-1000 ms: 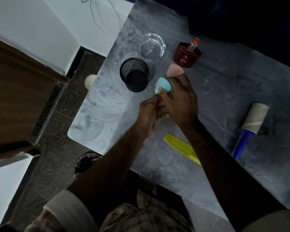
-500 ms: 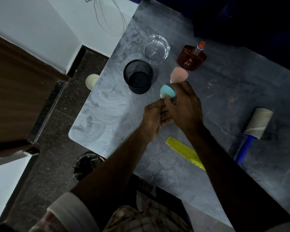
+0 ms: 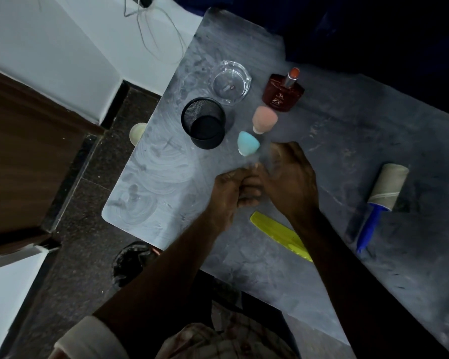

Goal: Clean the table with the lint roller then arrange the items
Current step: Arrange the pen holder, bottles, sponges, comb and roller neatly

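On the grey table (image 3: 347, 141) a blue sponge (image 3: 247, 144) stands alone beside a pink sponge (image 3: 264, 119). Behind them are a black mesh cup (image 3: 204, 122), a clear glass dish (image 3: 230, 82) and a brown perfume bottle (image 3: 283, 91). My right hand (image 3: 289, 177) hovers just below the blue sponge, fingers curled, holding nothing I can see. My left hand (image 3: 231, 193) is loosely closed and touches the right one. A yellow comb (image 3: 278, 233) lies partly under my right forearm. The lint roller (image 3: 382, 200) with a blue handle lies at the right.
The table's left edge and rounded near corner drop to a dark floor. A small pale round object (image 3: 138, 132) and a dark bin (image 3: 132, 263) sit on the floor beside the table. A cable (image 3: 151, 35) hangs on the white wall.
My right hand has let go of the blue sponge and pulled back toward me. The sponge now stands free on the table. My left hand stayed against the right.
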{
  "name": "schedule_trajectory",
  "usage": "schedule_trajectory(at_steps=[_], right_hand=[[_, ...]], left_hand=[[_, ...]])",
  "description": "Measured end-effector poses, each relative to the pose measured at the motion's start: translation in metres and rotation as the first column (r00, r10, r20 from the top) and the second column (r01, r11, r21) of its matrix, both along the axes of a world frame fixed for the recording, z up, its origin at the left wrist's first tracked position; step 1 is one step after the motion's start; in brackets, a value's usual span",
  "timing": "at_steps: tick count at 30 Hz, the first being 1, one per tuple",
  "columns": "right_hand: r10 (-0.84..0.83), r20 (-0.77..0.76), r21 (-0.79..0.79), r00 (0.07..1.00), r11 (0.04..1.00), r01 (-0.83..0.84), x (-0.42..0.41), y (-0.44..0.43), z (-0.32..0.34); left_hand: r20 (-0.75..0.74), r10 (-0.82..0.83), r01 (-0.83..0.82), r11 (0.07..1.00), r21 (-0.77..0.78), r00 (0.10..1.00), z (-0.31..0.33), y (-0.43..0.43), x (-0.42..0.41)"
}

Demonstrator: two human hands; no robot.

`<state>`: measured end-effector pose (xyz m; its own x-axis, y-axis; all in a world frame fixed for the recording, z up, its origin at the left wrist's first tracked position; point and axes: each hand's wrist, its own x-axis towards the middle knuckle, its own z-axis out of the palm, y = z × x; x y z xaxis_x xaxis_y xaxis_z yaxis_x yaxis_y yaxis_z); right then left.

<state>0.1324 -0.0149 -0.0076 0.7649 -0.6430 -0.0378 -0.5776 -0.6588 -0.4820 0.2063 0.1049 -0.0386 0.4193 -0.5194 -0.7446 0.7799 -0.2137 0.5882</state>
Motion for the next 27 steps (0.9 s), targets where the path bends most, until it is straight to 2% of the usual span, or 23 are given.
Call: schedule_trajectory(at_steps=[3,5,6,7,9,10,13,15,21,27], right_hand=[[-0.101,0.050,0.045,0.994,0.994,0.099,-0.042,-0.002,0.004],[-0.129,-0.003,0.036,0.992,0.991,0.129,-0.074,-0.004,0.004],[-0.136,-0.045,0.045,0.990,0.989,0.138,-0.091,-0.004,0.004],[-0.143,-0.081,0.067,0.986,0.987,0.148,-0.106,-0.003,0.003],[-0.127,-0.126,0.102,0.984,0.985,0.140,-0.135,0.001,0.003],[-0.105,-0.135,0.100,0.985,0.988,0.119,-0.148,0.004,0.002],[-0.080,-0.185,0.098,0.980,0.990,0.099,-0.179,0.015,-0.001],[-0.085,-0.217,0.095,0.972,0.990,0.108,-0.191,0.019,-0.003],[-0.029,-0.285,0.143,0.958,0.987,0.072,-0.206,0.032,-0.016],[0.013,-0.332,-0.004,0.943,1.000,-0.016,-0.207,0.033,-0.026]], left_hand=[[0.147,-0.169,0.168,0.986,0.021,0.975,-0.002,0.010,-0.009],[0.249,-0.271,0.262,0.963,0.070,0.930,-0.003,0.017,-0.019],[0.337,-0.338,0.317,0.941,0.120,0.879,-0.003,0.020,-0.025],[0.447,-0.422,0.378,0.906,0.189,0.789,-0.004,0.023,-0.030],[0.636,-0.578,0.496,0.803,0.331,0.512,-0.004,0.028,-0.038],[0.683,-0.627,0.545,0.745,0.385,0.374,-0.002,0.030,-0.042],[0.684,-0.727,0.592,0.573,0.567,0.048,0.004,0.030,-0.056],[0.644,-0.759,0.542,0.500,0.675,-0.101,0.006,0.029,-0.070],[0.596,-0.745,0.409,0.465,0.785,-0.298,0.004,0.022,-0.095],[0.545,-0.772,0.382,0.419,0.824,-0.328,0.005,0.017,-0.099]])
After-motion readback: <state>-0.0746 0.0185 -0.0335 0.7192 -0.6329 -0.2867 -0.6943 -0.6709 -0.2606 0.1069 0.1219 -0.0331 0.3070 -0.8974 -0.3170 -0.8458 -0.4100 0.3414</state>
